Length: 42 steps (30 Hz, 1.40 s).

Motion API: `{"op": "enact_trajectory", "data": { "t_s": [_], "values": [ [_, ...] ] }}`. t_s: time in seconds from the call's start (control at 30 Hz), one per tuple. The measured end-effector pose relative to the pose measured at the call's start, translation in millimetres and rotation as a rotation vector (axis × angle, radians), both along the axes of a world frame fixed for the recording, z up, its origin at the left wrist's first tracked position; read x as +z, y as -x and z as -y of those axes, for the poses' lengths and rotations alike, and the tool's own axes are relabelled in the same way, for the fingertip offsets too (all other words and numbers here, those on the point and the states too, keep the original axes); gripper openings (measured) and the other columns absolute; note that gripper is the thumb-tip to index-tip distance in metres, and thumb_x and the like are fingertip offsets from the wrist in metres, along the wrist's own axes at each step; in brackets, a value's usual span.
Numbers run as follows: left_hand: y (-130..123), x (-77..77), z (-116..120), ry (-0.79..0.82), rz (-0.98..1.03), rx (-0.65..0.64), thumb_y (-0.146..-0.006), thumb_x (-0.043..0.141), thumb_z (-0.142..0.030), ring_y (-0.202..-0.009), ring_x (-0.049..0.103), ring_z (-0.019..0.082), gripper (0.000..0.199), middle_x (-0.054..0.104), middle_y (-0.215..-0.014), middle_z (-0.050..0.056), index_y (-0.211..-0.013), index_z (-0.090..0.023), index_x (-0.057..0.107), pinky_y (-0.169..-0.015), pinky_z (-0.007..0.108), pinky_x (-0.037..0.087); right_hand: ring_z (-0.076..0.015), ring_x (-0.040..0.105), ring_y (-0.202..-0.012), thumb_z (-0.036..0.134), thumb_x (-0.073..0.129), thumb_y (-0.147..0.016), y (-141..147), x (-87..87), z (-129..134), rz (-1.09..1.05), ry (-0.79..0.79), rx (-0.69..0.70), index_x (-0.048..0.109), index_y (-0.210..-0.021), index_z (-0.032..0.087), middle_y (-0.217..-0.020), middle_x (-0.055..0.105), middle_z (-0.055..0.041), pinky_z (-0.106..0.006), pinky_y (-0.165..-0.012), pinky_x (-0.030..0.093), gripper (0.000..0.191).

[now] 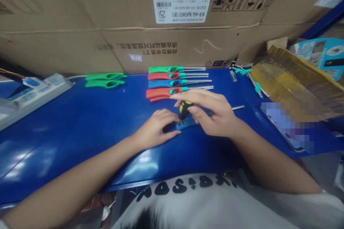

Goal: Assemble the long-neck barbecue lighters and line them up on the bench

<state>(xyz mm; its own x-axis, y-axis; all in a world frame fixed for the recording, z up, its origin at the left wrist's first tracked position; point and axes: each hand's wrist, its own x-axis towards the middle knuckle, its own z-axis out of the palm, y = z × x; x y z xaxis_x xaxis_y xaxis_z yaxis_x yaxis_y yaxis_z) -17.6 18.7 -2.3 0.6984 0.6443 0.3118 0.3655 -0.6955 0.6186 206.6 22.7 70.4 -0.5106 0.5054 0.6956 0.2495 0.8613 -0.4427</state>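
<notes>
Head view: we look down on a blue workbench (80, 150) where the left hand (157, 126) and right hand (212, 113) meet over a blue long-nosed lighter (187, 122). It lies flat on the bench between them, its steel barrel (238, 107) running out past the right hand. The left fingers curl down over the lighter's near end, pinning it to the bench, while the right fingertips pinch a yellow-and-black screwdriver (185, 109) by its handle, roughly upright above the lighter.

We judge the main risk to be the tip skidding under pressure and catching the left fingers just beside it. The lighter could also shift on the glossy surface if the left hand's hold eases, and a swinging barrel could knock the row of four lighters (172, 80) beyond it.

The right hand hides the screwdriver's shaft and tip, so we cannot tell what it meets. The lighter's underside is also hidden, and a pixelated patch (287, 125) obscures whatever lies at right.
</notes>
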Motion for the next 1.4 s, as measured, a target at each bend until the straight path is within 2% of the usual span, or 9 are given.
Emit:
{"op": "enact_trajectory", "data": {
  "t_s": [0.13,0.27,0.43,0.63,0.8,1.0,1.17,1.3,1.4],
  "values": [
    [0.2,0.4,0.2,-0.016,0.0,-0.001,-0.093,0.068,-0.033,-0.106,0.063,0.023,0.024,0.071,-0.111,0.006,-0.114,-0.021,0.064,-0.096,0.039,0.045,-0.0146,0.07,-0.086,0.035,0.064,-0.096,-1.8,-1.4,-1.4,0.037,-0.254,-0.136,0.069,-0.12,0.02,-0.096,0.073,-0.0042,-0.025,-0.078,0.057,0.029],
    [0.1,0.7,0.4,0.002,0.006,-0.007,-0.093,0.069,-0.033,-0.108,0.063,0.023,0.021,0.071,-0.112,0.006,-0.11,-0.021,0.064,-0.099,0.04,0.044,-0.0178,0.065,-0.113,0.023,0.039,-0.105,-0.2,0.0,0.4,0.035,-0.047,-0.025,0.056,-0.139,0.018,-0.127,0.067,-0.0114,-0.033,-0.094,0.055,0.038],
    [0.0,0.3,0.3,-0.015,0.002,0.003,-0.092,0.07,-0.032,-0.106,0.064,0.023,0.023,0.071,-0.109,0.006,-0.112,-0.022,0.065,-0.096,0.039,0.045,-0.0132,0.069,-0.082,0.034,0.065,-0.096,1.8,-2.4,0.1,0.036,-0.189,-0.119,0.067,-0.122,0.022,-0.094,0.074,-0.0021,-0.024,-0.078,0.056,0.029],
    [0.4,-0.3,0.7,0.002,-0.008,-0.001,-0.093,0.069,-0.032,-0.109,0.063,0.023,0.02,0.071,-0.113,0.006,-0.11,-0.022,0.063,-0.098,0.04,0.044,-0.0159,0.068,-0.1,0.024,0.043,-0.104,2.3,-2.1,-0.7,-0.031,0.021,-0.012,0.06,-0.135,0.022,-0.113,0.072,-0.0076,-0.031,-0.086,0.057,0.035],
    [0.5,-0.6,0.8,-0.02,-0.008,0.004,-0.094,0.068,-0.034,-0.109,0.063,0.024,0.025,0.07,-0.114,0.007,-0.115,-0.023,0.063,-0.098,0.042,0.045,-0.0129,0.064,-0.072,0.038,0.064,-0.095,-0.1,-4.1,-1.2,0.015,-0.318,-0.188,0.07,-0.116,0.021,-0.085,0.069,-0.0026,-0.025,-0.065,0.053,0.028],
    [0.7,0.4,1.1,0.006,-0.01,-0.006,-0.094,0.068,-0.032,-0.108,0.064,0.024,0.02,0.071,-0.112,0.006,-0.111,-0.022,0.063,-0.099,0.042,0.046,-0.0154,0.068,-0.095,0.023,0.043,-0.104,3.8,-2.2,1.1,-0.008,0.077,-0.006,0.057,-0.137,0.021,-0.116,0.071,-0.0085,-0.029,-0.079,0.057,0.037],
    [0.0,-0.7,1.6,-0.019,0.0,0.0,-0.094,0.067,-0.033,-0.107,0.064,0.024,0.024,0.07,-0.112,0.008,-0.116,-0.022,0.063,-0.096,0.041,0.049,-0.0137,0.068,-0.081,0.038,0.063,-0.096,2.1,-2.8,-0.3,0.026,-0.233,-0.164,0.068,-0.122,0.022,-0.096,0.073,-0.004,-0.025,-0.075,0.056,0.031],
    [-0.7,-0.1,1.9,-0.016,0.02,-0.011,-0.093,0.069,-0.033,-0.11,0.063,0.023,0.022,0.068,-0.114,0.008,-0.111,-0.021,0.063,-0.099,0.04,0.049,-0.0179,0.066,-0.111,0.022,0.037,-0.105,2.2,-0.1,-0.8,0.005,0.02,-0.026,0.055,-0.141,0.019,-0.124,0.069,-0.0108,-0.035,-0.093,0.056,0.04],
    [-0.6,-0.1,2.4,-0.017,0.031,-0.009,-0.093,0.069,-0.032,-0.111,0.064,0.024,0.024,0.068,-0.116,0.009,-0.113,-0.021,0.063,-0.099,0.04,0.051,-0.0144,0.069,-0.088,0.027,0.053,-0.101,2.0,-0.6,-2.0,-0.013,-0.026,-0.048,0.064,-0.131,0.021,-0.101,0.074,-0.0049,-0.028,-0.082,0.057,0.032]
  ]
}}
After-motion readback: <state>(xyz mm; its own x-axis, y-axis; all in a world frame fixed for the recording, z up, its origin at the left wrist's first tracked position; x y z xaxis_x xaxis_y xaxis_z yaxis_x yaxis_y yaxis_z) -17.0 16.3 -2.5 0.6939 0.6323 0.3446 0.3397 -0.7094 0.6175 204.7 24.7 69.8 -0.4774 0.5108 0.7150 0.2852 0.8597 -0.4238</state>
